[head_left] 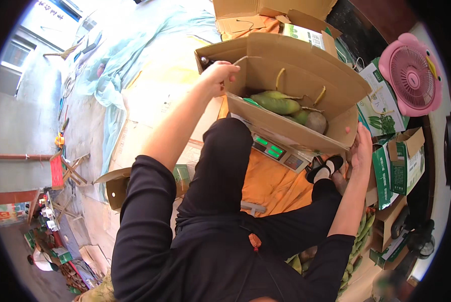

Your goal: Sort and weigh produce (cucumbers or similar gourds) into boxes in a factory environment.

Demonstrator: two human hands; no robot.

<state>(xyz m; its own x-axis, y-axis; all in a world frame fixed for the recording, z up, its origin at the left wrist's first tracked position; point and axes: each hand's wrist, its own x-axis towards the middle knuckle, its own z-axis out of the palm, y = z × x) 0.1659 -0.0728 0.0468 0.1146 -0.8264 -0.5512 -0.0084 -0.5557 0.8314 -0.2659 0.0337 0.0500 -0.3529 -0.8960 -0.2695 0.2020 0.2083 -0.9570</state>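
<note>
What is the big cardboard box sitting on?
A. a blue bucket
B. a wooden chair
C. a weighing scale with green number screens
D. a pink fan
C: the open cardboard box, with green and brown produce inside, rests on a scale whose green displays show just under the box's front edge, while the left hand and the right hand hold the box's sides.

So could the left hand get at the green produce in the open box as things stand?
Probably yes: the left hand grips the cardboard box at its rim, the flaps stand open, and nothing covers the green produce.
</note>
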